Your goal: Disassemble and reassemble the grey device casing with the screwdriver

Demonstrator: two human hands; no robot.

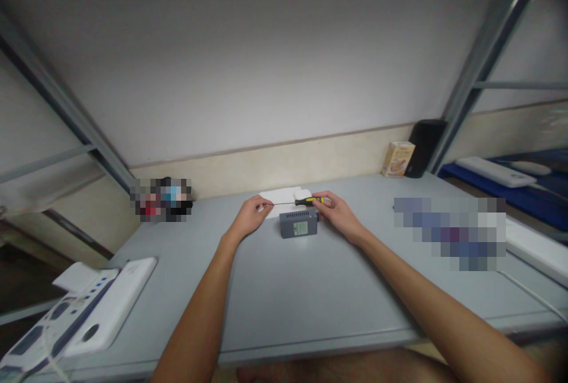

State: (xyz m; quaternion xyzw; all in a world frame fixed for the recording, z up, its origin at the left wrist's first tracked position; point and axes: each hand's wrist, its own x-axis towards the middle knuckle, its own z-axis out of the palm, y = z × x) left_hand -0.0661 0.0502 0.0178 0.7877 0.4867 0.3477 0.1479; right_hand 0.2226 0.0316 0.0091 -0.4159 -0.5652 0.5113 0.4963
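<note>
One screwdriver (305, 201) lies level across the middle of the frame, between our two hands: our right hand (336, 213) holds its yellow-and-black handle, and our left hand (252, 216) has its fingertips pinched narrowly at the shaft's tip. Just below it in the frame we see a dark gray box (287, 229) on the counter (310, 300), pale label showing. Behind lies a white sheet (278, 195); a yellow carton (398, 159) stands right of centre.
</note>
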